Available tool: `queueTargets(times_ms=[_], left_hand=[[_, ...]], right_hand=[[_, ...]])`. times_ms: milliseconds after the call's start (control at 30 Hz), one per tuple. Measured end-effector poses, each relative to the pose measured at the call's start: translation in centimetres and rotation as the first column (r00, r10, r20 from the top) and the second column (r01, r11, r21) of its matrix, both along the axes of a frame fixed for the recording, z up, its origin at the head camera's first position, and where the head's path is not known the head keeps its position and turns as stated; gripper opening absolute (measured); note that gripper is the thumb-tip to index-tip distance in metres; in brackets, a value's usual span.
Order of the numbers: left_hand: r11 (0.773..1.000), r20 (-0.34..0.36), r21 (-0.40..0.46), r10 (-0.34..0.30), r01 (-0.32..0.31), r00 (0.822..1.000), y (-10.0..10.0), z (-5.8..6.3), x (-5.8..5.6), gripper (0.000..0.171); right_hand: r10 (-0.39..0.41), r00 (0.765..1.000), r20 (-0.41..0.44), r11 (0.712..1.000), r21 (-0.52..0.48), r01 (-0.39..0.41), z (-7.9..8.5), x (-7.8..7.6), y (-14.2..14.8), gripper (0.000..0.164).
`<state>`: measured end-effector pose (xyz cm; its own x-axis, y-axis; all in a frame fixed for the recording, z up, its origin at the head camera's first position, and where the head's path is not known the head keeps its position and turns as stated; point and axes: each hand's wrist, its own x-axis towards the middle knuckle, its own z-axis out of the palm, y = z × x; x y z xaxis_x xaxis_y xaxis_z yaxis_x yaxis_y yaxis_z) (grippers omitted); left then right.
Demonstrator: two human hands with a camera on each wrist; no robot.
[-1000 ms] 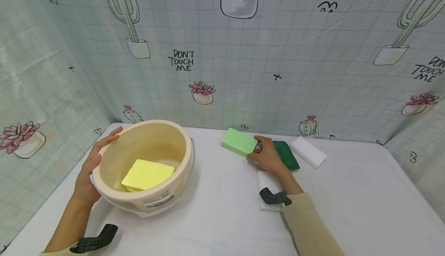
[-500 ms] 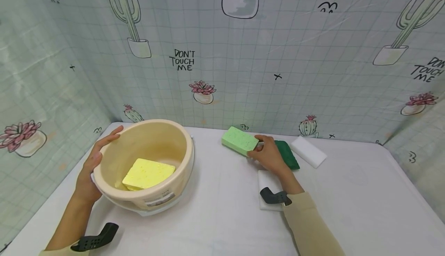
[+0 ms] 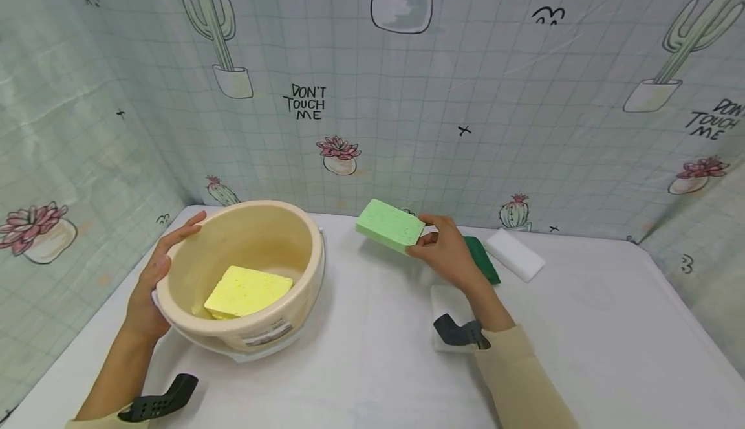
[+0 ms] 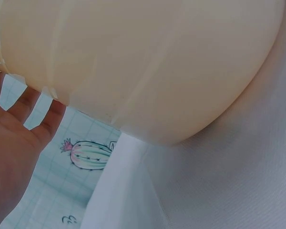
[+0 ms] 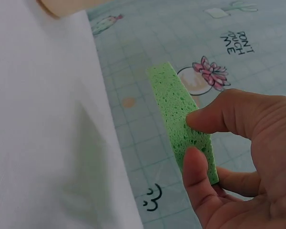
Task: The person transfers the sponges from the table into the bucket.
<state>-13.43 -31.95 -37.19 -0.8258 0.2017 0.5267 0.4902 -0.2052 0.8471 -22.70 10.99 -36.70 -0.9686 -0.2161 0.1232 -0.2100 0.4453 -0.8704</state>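
My right hand (image 3: 445,248) pinches a light green sponge (image 3: 388,223) by its right end, holding it just above the white table. In the right wrist view, thumb and fingers grip the sponge's porous edge (image 5: 167,95). A cream bucket (image 3: 262,241) stands at the left with a yellow sponge (image 3: 247,292) inside. My left hand (image 3: 152,286) rests against the bucket's left side, fingers spread along the rim. In the left wrist view its fairly straight fingers (image 4: 50,119) touch the bucket's edge.
A dark green scouring pad (image 3: 482,261) lies right of my right hand, partly hidden by it. Beyond it is a white block-shaped sponge (image 3: 515,254). Another white flat piece (image 3: 445,303) lies partly under my right forearm. A patterned curtain (image 3: 407,105) closes off the back and sides.
My right hand has lifted the light green sponge off the table and moved it slightly left and up. The left hand and bucket have stayed in place.
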Motion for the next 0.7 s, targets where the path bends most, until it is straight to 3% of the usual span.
queueTargets(times_ms=[233,700], left_hand=[[1.0,0.006,-0.004,0.023,-0.023,1.0,0.1,0.1,0.1,0.05],[0.999,-0.015,-0.019,0.026,-0.026,1.0,0.1,0.0,0.2,0.05]], right_hand=[[0.011,0.996,-0.086,1.0,-0.008,-0.011,1.8,1.2,-0.2,0.068],[0.06,0.984,-0.168,0.995,-0.067,-0.072,5.4,2.8,-1.8,0.067]])
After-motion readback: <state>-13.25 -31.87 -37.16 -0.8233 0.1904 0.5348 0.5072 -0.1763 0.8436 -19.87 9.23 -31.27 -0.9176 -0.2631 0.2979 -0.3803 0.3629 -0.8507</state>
